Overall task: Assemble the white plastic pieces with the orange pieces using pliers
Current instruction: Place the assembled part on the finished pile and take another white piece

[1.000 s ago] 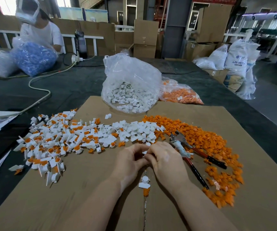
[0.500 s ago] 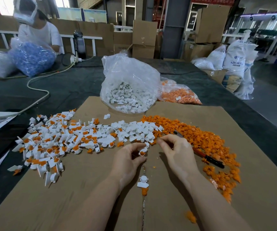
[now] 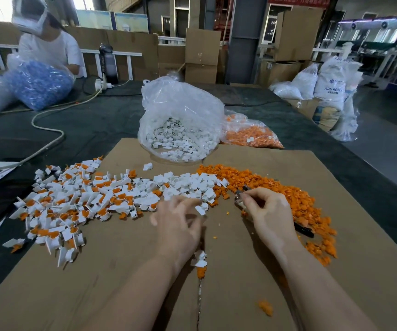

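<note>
1. Dark grey cloth-covered table (image 3: pixel 102 120) across the whole middle band of the frame, running to the left and right edges.
2. Flat brown cardboard sheet (image 3: pixel 97 283) laid on it, filling the lower half; seam down the lower centre.
3. Clear plastic bag of loose white plastic pieces (image 3: pixel 180 130) at upper centre, resting on the cardboard's far edge.
4. Clear bag of blue plastic parts (image 3: pixel 37 87) at upper left, in front of a seated person in a white top (image 3: pixel 49 48).
5. Smaller clear bag of orange pieces (image 3: pixel 252 136) just right of the white bag, touching it.
6. White printed sacks (image 3: pixel 331 84) at upper right, off the table.
7. Spread of joined white-and-orange assembled pieces (image 3: pixel 73 206) at centre left, spilling off the cardboard's left edge.
8. Heap of loose small orange plastic pieces (image 3: pixel 300 201) at centre right, curving down toward the right.
9. Patch of loose small white plastic pieces (image 3: pixel 188 185) at centre, between the two heaps.
10. Left hand (image 3: pixel 180 225) at lower centre, motion-blurred, fingers spread and loose, holding nothing visible, just below the white patch.
11. Right hand (image 3: pixel 269 211) at centre right, fingers curled round the metal pliers with dark handles (image 3: pixel 241 193); head pokes out past the fingertips, handle end (image 3: pixel 306 231) shows behind the wrist.
12. Single white piece (image 3: pixel 200 258) with an orange bit below it, on the seam by the left wrist.
13. Stray orange crumb (image 3: pixel 265 308) at lower right.
</note>
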The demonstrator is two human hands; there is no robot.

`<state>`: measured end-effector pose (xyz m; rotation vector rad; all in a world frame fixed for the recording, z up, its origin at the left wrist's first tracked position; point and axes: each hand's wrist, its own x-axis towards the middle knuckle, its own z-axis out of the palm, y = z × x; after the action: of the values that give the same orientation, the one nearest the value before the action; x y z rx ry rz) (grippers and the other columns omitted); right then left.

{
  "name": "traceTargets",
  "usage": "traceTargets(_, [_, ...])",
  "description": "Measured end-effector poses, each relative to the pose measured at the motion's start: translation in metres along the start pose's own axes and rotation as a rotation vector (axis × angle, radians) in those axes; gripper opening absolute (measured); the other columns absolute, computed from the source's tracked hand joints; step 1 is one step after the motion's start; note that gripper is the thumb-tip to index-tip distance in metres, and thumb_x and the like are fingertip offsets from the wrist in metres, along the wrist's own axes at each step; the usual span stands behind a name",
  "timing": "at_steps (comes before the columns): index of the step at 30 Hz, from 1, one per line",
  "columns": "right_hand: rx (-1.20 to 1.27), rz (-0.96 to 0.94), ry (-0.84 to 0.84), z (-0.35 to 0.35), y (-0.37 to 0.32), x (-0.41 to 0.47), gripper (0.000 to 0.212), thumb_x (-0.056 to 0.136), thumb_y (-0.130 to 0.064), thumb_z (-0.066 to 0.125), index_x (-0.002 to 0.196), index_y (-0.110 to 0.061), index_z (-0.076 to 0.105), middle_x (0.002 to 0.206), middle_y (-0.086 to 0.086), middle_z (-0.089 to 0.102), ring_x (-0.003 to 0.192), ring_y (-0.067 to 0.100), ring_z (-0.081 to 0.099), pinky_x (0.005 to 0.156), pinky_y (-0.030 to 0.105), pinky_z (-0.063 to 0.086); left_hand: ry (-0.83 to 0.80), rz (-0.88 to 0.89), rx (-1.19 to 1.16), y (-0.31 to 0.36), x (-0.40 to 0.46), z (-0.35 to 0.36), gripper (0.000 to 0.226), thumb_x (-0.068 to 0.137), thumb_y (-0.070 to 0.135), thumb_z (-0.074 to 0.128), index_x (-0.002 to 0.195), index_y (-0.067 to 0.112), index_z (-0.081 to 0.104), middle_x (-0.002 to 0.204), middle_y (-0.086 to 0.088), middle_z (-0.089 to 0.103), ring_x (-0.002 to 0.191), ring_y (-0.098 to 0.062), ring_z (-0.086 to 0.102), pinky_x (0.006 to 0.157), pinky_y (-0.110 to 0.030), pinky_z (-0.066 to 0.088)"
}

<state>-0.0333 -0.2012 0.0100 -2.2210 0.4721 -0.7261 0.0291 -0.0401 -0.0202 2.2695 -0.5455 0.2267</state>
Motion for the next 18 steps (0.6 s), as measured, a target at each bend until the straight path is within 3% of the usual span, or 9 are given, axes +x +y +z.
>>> traceTargets(4, [0.02,-0.009,0.009,0.001,-0.003,0.003,0.011,0.089,-0.018,0.062,0.083,-0.017,0.071,0.076,-0.009,0.065,0.077,0.007,0.058,0.067,0.019,0.042,-0.468,0.356,-0.048,0.024,-0.007,-0.002,0.023,0.076,0.051,0.067,0.092,0.034,0.071,0.091,0.014,0.059,0.096,-0.004,0.039,0.093,-0.031,0.021])
traceTargets(9, [0.026,-0.013,0.02,0.003,-0.003,0.005,0.012,0.088,-0.019,0.063,0.079,-0.018,0.071,0.072,-0.01,0.065,0.072,0.005,0.058,0.062,0.014,0.042,-0.81,0.51,-0.101,0.053,-0.012,-0.004,0.03,0.07,0.044,0.075,0.097,0.032,0.073,0.085,0.021,0.05,0.097,-0.007,0.036,0.089,-0.03,0.018])
traceTargets(13, [0.036,-0.009,0.023,0.004,-0.002,0.004,0.012,0.088,-0.02,0.063,0.079,-0.018,0.07,0.07,-0.013,0.064,0.071,0.003,0.058,0.062,0.017,0.043,-0.913,0.576,-0.09,0.06,-0.017,0.0,0.033,0.072,0.034,0.076,0.104,0.026,0.072,0.095,0.011,0.057,0.102,-0.013,0.036,0.096,-0.033,0.013])
traceTargets(18, [0.038,-0.008,0.014,0.007,-0.004,0.003,0.012,0.088,-0.019,0.062,0.078,-0.019,0.069,0.067,-0.007,0.065,0.064,0.014,0.059,0.06,0.025,0.044,-0.884,0.59,-0.046,0.056,-0.021,0.01,0.023,0.078,0.03,0.071,0.1,0.022,0.073,0.102,0.004,0.064,0.1,-0.013,0.037,0.094,-0.036,0.013])
